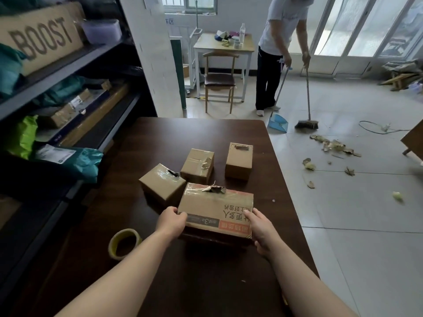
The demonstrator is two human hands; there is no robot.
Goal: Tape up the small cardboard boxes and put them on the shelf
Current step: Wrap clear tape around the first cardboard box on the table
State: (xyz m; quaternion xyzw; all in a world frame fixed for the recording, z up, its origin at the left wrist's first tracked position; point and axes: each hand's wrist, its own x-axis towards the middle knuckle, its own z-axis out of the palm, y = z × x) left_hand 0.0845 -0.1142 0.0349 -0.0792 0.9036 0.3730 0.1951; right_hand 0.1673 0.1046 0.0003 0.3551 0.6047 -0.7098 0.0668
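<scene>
The printed box [215, 209] was gripped at its ends by the left hand [170, 221] and right hand [261, 227]. Possibly it was lifted off the table [206, 282].

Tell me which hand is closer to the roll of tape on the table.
Left. The left hand grips the left end of the printed box, just beside the tape roll; the right hand holds its right end, across the box from the roll.

The printed box [215, 209] sits nearest, three plain boxes [162, 185] [198, 165] [239, 161] bunched just behind, all with ragged tape on top; tape roll [124, 243] flat at left.
</scene>
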